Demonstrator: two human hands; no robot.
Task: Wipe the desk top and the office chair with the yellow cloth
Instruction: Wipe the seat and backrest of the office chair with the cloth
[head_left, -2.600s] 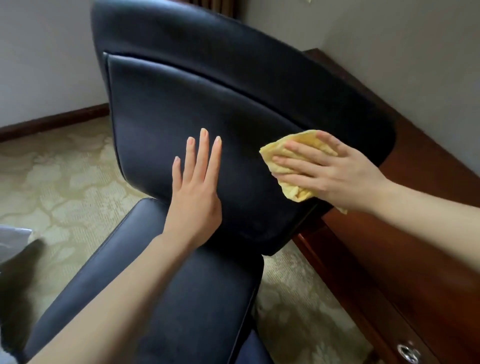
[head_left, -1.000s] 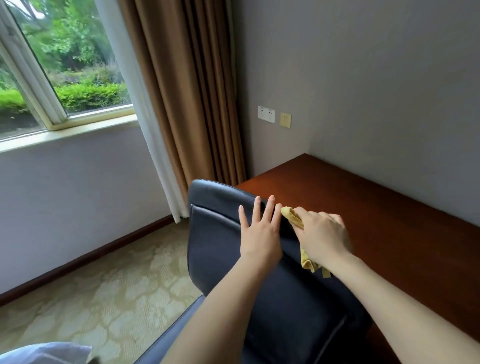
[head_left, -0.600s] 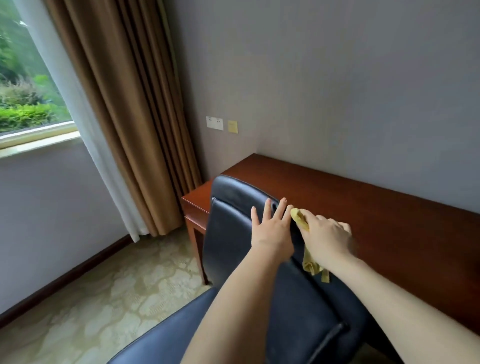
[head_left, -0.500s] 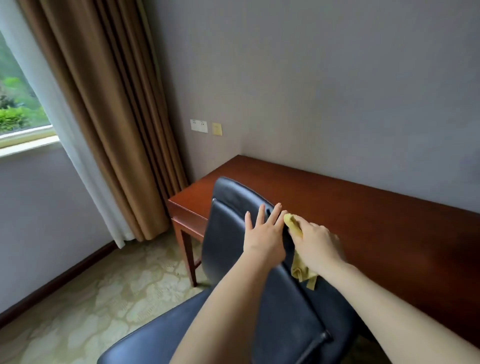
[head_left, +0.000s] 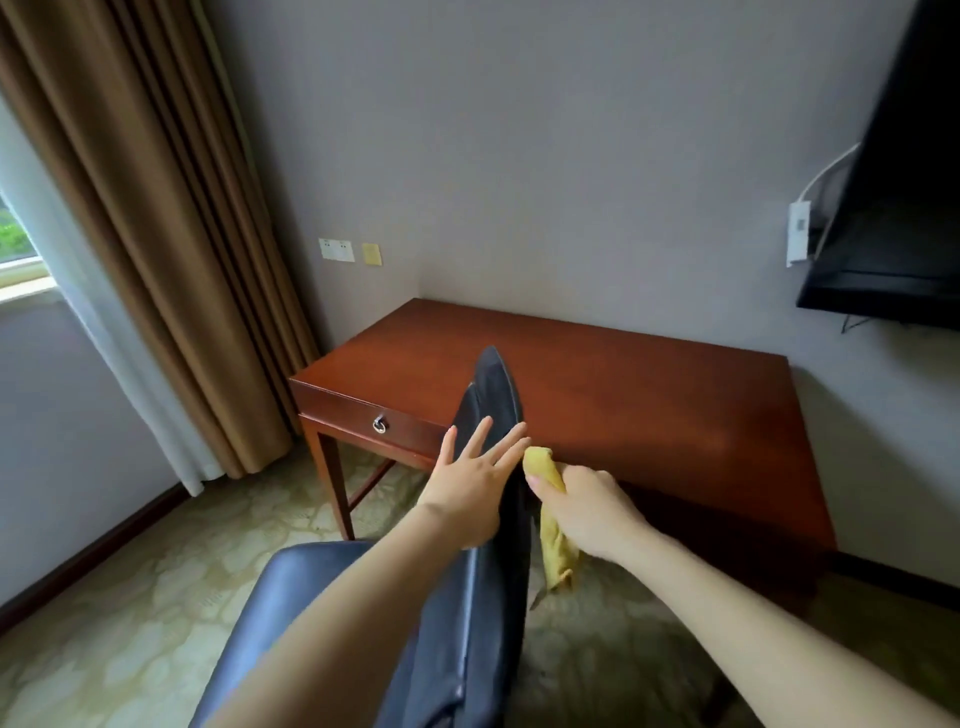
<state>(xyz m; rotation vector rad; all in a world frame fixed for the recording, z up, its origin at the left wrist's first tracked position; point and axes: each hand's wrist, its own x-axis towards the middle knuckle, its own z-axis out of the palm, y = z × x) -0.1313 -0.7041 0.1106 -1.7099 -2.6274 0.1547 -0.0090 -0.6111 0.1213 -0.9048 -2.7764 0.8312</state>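
Reddish wood of the desk top (head_left: 649, 395) lies beyond the fingertips (head_left: 485, 425), its near edge partly hidden by the office chair (head_left: 493, 597), backrest edge-on. On the backrest's front the left hand (head_left: 470, 486) presses, fingers spread. Just behind it the right hand (head_left: 587, 512) grips the bunched yellow cloth (head_left: 540, 464), fingertips curled out of sight. Open carpet (head_left: 130, 597) lies left of the spread fingers.

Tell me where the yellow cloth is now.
Centre of the head view: the right hand grips the yellow cloth just right of the chair backrest, in front of the desk.
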